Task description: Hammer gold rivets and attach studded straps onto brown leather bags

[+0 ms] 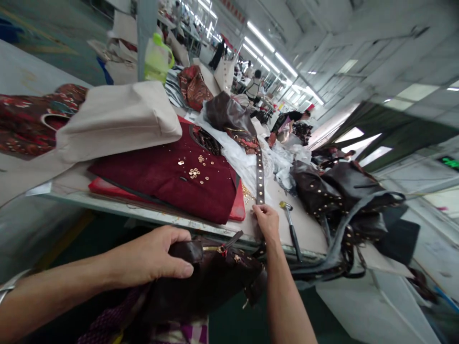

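My left hand [154, 255] grips the top of a dark brown leather bag [211, 282] that rests on my lap below the table edge. Its gold zipper runs past my fingers. My right hand [266, 220] pinches the near end of a brown studded strap [260, 174], which lies stretched away from me across the table. A hammer [291, 227] with a black handle lies just right of that hand. To the left, a maroon cloth [172, 179] carries loose gold rivets [195, 171].
A heap of dark studded bags and straps [344, 200] hangs over the table's right end. A cream bag [114, 119] and patterned fabric [32, 119] lie at the left. A green bottle [158, 57] stands behind. Other people work at far tables [287, 122].
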Action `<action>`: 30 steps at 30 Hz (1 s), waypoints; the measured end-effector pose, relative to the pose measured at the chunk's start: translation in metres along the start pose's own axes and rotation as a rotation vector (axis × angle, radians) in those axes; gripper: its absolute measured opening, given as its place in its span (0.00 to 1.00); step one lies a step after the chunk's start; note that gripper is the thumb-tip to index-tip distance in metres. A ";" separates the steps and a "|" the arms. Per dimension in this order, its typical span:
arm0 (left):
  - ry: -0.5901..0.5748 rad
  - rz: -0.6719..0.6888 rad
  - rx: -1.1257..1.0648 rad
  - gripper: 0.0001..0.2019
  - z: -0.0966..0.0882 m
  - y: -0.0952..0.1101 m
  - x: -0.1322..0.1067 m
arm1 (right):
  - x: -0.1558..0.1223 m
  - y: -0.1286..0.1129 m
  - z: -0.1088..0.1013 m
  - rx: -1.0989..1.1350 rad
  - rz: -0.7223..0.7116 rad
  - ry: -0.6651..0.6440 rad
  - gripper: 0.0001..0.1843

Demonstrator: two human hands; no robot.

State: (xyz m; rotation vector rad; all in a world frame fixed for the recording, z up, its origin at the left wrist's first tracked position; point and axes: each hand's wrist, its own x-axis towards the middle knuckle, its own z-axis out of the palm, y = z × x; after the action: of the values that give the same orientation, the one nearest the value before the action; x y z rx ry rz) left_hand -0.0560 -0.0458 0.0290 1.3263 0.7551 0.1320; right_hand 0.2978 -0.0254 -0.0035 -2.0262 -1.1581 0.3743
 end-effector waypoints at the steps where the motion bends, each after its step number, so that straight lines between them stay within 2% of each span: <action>1: 0.013 0.004 0.002 0.17 0.003 -0.003 -0.003 | -0.005 -0.006 -0.004 0.043 0.014 0.007 0.20; 4: 0.041 0.014 -0.008 0.17 0.012 -0.006 -0.013 | -0.034 -0.028 -0.013 0.188 0.019 -0.025 0.21; 6: 0.066 0.015 0.010 0.15 0.016 -0.005 -0.020 | -0.062 -0.045 -0.017 0.296 -0.017 -0.109 0.22; 8: 0.091 0.013 0.030 0.15 0.019 -0.003 -0.027 | -0.095 -0.061 -0.018 0.418 -0.065 -0.241 0.21; 10: 0.101 0.013 0.044 0.15 0.023 -0.002 -0.033 | -0.127 -0.076 -0.017 0.529 -0.056 -0.394 0.18; 14: 0.120 0.007 0.107 0.12 0.033 0.000 -0.041 | -0.172 -0.101 -0.014 0.626 0.115 -0.693 0.16; 16: 0.135 0.007 0.169 0.12 0.038 0.001 -0.044 | -0.185 -0.109 -0.013 0.641 0.147 -0.782 0.17; 18: 0.131 0.010 0.209 0.12 0.043 0.002 -0.046 | -0.193 -0.113 -0.013 0.623 0.124 -0.784 0.16; 20: 0.119 0.020 0.233 0.12 0.047 0.003 -0.048 | -0.197 -0.114 -0.015 0.569 0.042 -0.743 0.13; 26: 0.155 0.077 0.330 0.13 0.057 0.006 -0.048 | -0.206 -0.114 -0.019 0.293 -0.507 -0.609 0.05; 30: 0.162 0.082 0.395 0.11 0.059 0.008 -0.051 | -0.210 -0.111 -0.018 0.219 -0.553 -0.583 0.05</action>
State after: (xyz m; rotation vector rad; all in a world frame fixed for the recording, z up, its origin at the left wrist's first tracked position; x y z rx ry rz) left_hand -0.0588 -0.1171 0.0601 1.7379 0.8941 0.1624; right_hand 0.1261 -0.1749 0.0673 -1.3562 -1.8705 0.7927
